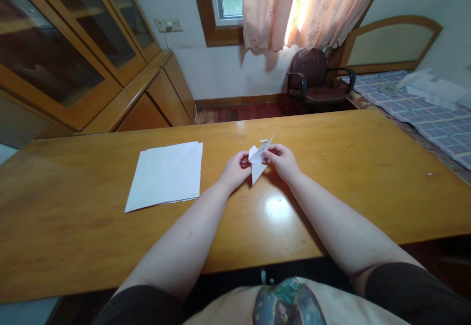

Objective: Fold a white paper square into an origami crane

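Note:
A white folded paper crane (259, 156) is held between my two hands, just over the middle of the wooden table (331, 177). Its pointed tips stick out up and to the right, and one triangular flap hangs down toward me. My left hand (236, 169) pinches the crane's left side, the fingers partly hidden behind the paper. On the other side, the thumb and fingers of my right hand (282, 161) are closed on its right part. To the left lies a stack of white square paper sheets (165, 174), apart from both hands.
Beyond the table's far edge stands a brown office chair (311, 77) by a curtained window. A wooden cabinet (147, 104) with glass doors is at the left. At the right, a bed (415, 99) with a checked cover carries some white papers or bags.

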Demonstrator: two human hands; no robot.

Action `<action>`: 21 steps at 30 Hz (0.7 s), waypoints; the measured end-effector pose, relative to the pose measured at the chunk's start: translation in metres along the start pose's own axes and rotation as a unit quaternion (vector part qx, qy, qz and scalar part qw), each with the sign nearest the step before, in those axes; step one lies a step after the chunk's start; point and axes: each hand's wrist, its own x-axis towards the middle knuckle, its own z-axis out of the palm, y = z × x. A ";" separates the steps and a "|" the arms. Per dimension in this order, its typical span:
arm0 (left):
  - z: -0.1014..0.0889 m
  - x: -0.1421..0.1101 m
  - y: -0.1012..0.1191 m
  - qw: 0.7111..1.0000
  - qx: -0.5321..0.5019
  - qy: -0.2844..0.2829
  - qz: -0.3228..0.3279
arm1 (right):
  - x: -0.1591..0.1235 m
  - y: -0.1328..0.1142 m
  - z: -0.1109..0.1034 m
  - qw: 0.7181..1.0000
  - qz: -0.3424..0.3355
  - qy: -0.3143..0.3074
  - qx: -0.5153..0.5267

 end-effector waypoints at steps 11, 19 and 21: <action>0.001 0.003 -0.007 0.995 -0.097 -0.020 0.007 | -0.004 0.004 0.000 0.997 -0.018 -0.042 -0.065; -0.001 0.001 -0.006 0.999 -0.027 0.006 -0.031 | -0.004 0.000 0.001 0.996 -0.012 -0.028 -0.082; -0.001 0.000 -0.004 0.999 -0.030 0.011 -0.033 | -0.005 -0.002 0.001 0.995 -0.022 -0.033 -0.089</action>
